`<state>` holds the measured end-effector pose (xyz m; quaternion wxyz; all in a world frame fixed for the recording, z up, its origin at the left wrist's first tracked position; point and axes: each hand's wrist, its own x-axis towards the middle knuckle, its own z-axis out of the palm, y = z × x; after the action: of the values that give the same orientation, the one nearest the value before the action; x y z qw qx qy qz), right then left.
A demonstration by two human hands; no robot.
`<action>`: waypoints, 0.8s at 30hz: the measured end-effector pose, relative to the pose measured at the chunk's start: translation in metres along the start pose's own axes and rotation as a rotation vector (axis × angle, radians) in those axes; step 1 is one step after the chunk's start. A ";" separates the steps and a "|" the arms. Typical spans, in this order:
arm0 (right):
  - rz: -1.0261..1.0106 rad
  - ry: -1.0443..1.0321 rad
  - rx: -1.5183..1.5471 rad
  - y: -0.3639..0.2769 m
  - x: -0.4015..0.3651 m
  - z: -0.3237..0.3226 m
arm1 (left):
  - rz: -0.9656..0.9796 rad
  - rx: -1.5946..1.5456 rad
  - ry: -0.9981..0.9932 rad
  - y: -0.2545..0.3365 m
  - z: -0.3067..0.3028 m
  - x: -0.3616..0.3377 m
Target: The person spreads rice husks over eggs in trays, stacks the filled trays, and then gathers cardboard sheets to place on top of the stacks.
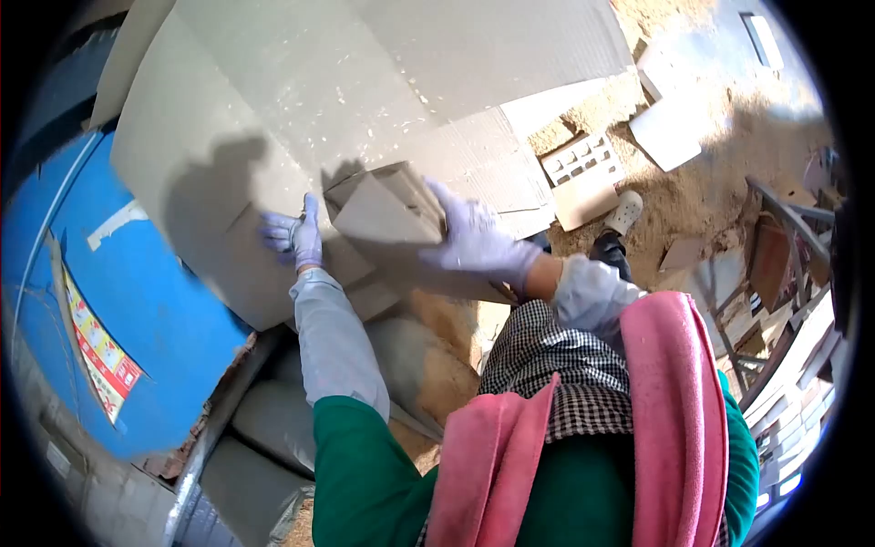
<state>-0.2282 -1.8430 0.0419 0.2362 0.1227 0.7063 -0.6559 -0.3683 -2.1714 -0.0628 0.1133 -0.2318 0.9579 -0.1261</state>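
My left hand point(296, 232), in a pale purple glove, is over the cardboard sheet point(301, 82) with its fingers apart and nothing in it. To its right stands a stack of cardboard pieces point(387, 211), its front piece leaning at a slant. My right hand point(478, 239), gloved the same way, lies against the right side of this stack with the fingers stretched out. The underside of that hand is hidden, and the lower part of the stack runs beneath it.
A blue panel point(137, 301) with a torn label stands at the left. Grey sacks point(273, 424) lie below the sheet. At the right are a tray with holes point(583, 159), a shoe point(624, 213), sandy ground and a metal frame point(793, 237).
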 end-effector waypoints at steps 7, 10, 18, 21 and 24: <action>-0.070 -0.245 0.150 -0.018 0.048 -0.038 | -0.013 0.175 0.054 0.014 0.000 -0.007; -0.425 -0.005 0.134 0.046 -0.022 -0.002 | -0.041 0.023 0.060 0.016 0.002 -0.008; 0.527 -0.044 1.063 0.126 -0.107 -0.052 | 0.015 -0.188 0.002 0.009 -0.010 -0.007; 0.192 -0.009 0.481 0.145 -0.037 -0.086 | 0.037 -0.182 -0.045 0.007 -0.020 -0.010; 0.099 0.126 0.029 0.209 0.012 -0.085 | 0.013 -0.252 -0.052 0.011 -0.026 -0.015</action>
<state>-0.1522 -1.7380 -0.1436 0.2216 0.2018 0.7032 -0.6448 -0.3671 -2.1494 -0.0389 0.1091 -0.2413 0.9643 0.0021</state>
